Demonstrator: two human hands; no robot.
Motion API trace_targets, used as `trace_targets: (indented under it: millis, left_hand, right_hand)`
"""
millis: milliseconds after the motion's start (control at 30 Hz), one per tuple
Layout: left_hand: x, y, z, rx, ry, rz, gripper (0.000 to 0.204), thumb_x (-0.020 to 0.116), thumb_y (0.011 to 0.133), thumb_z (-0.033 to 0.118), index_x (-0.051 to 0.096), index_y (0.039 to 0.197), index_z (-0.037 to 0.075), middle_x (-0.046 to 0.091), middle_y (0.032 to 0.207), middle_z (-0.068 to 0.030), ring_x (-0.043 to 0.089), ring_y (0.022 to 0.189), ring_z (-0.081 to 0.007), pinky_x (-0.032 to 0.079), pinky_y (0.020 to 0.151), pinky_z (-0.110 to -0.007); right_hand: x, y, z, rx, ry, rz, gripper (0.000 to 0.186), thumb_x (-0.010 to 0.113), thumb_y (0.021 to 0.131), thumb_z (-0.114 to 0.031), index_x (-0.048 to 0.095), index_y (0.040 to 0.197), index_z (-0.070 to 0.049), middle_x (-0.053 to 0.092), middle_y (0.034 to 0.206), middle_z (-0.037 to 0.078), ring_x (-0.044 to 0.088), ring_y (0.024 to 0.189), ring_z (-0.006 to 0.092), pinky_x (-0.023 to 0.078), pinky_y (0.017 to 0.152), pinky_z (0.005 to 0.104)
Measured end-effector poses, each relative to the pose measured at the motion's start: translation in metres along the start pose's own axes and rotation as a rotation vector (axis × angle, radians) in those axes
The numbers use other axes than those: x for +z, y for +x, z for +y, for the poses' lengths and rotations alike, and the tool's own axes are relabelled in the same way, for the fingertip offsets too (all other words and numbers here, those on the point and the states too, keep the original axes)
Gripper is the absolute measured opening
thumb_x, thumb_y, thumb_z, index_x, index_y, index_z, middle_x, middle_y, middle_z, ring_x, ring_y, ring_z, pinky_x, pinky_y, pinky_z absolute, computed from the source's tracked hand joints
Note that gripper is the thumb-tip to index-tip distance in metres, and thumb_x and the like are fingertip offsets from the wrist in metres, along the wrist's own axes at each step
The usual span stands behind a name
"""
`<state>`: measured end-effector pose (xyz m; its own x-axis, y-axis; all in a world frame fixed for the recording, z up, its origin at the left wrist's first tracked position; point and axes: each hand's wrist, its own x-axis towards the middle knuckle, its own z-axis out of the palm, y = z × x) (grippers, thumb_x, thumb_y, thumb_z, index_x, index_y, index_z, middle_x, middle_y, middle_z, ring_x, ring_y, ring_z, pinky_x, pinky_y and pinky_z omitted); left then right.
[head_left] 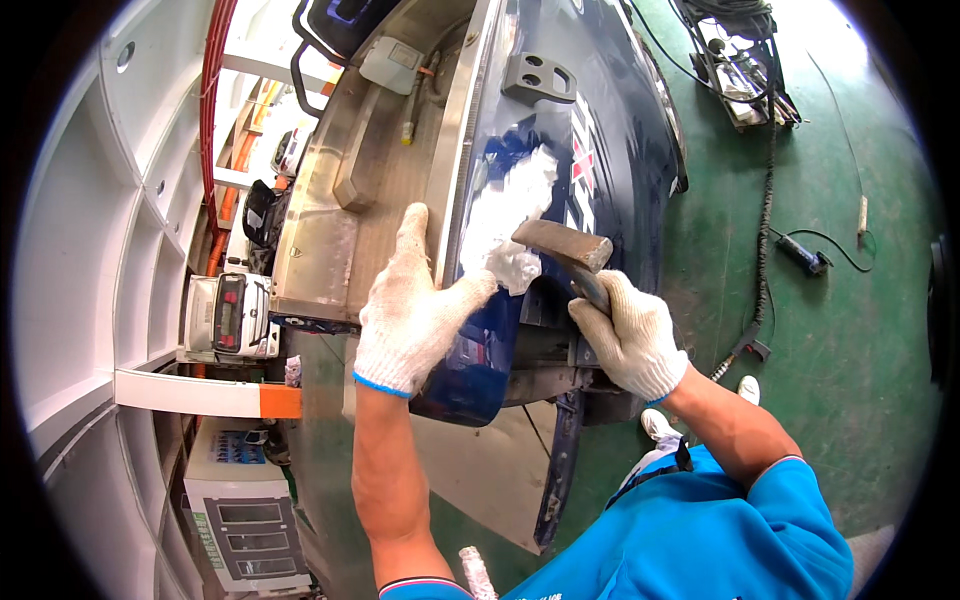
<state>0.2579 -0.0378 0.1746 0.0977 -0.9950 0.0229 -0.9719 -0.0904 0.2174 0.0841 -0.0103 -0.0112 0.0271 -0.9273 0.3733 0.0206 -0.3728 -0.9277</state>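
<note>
Blue shirt (690, 530) nearest; beyond it, a dark-blue vehicle panel (622, 110). The left hand (420, 310) spreads wide beside the panel's white patch (515, 200); the right hand (630, 335) grips a hammer (563, 242) near the patch's lower end. A slipped swing might catch that close-by left hand. Green floor (830, 330) spreads right, white ribbed wall (70, 250) left.

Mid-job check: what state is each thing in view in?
Left hand: gloved, open, thumb out, visibly holding nothing.
Right hand: gloved, closed around the hammer.
Hammer: gripped, head at the blue panel; contact unclear.
Blue panel: marked by a ragged white patch.
Corded tool: lying on the green floor; on or off unclear.
Truck bed: uncovered, pale box inside.
</note>
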Motion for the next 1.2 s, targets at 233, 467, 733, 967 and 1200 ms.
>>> trace_targets:
  millis: [233, 467, 733, 967, 1200]
  left_hand:
    - [-0.002, 0.000, 0.017, -0.098, 0.033, -0.025, 0.104, 0.083, 0.081, 0.030, 0.028, 0.161, -0.007, 0.048, 0.156, -0.0275, 0.053, 0.142, -0.0303, 0.042, 0.117, -0.037]
    - [0.002, 0.002, 0.005, -0.040, -0.039, 0.006, 0.105, 0.084, 0.079, 0.032, 0.030, 0.160, -0.006, 0.050, 0.153, -0.0305, 0.054, 0.140, -0.0348, 0.042, 0.117, -0.039]
    - [0.000, 0.003, 0.006, -0.021, -0.047, -0.013, 0.106, 0.086, 0.080, 0.025, 0.028, 0.161, -0.007, 0.048, 0.155, -0.0296, 0.054, 0.140, -0.0320, 0.043, 0.116, -0.038]
    - [0.001, 0.003, 0.005, -0.045, -0.035, -0.018, 0.107, 0.087, 0.079, 0.028, 0.028, 0.161, -0.007, 0.048, 0.155, -0.0296, 0.051, 0.142, -0.0315, 0.041, 0.117, -0.038]
    - [-0.002, 0.000, 0.010, -0.038, 0.038, -0.002, 0.107, 0.086, 0.078, 0.027, 0.028, 0.161, -0.007, 0.048, 0.156, -0.0288, 0.052, 0.142, -0.0313, 0.041, 0.117, -0.038]
  right_hand:
    - [0.010, 0.000, 0.014, -0.163, -0.058, 0.071, 0.025, 0.072, 0.097, -0.017, 0.063, 0.116, -0.005, 0.066, 0.070, 0.011, 0.068, 0.058, 0.0294, 0.053, 0.054, 0.0376]
    - [0.010, 0.000, 0.014, -0.109, -0.122, -0.052, 0.024, 0.073, 0.096, -0.018, 0.064, 0.114, -0.005, 0.068, 0.076, 0.012, 0.070, 0.063, 0.0301, 0.054, 0.056, 0.0383]
    - [0.007, 0.006, 0.017, -0.231, 0.025, 0.105, 0.028, 0.075, 0.094, -0.013, 0.063, 0.117, -0.002, 0.070, 0.081, 0.016, 0.072, 0.067, 0.0333, 0.057, 0.061, 0.0382]
    - [-0.001, 0.005, 0.003, -0.140, 0.099, 0.074, 0.020, 0.074, 0.093, -0.010, 0.063, 0.108, -0.003, 0.069, 0.077, 0.012, 0.071, 0.065, 0.0320, 0.056, 0.061, 0.0369]
    - [0.010, 0.002, 0.020, -0.112, -0.048, -0.048, 0.025, 0.074, 0.095, -0.017, 0.062, 0.113, -0.004, 0.067, 0.075, 0.015, 0.070, 0.063, 0.0341, 0.056, 0.060, 0.0392]
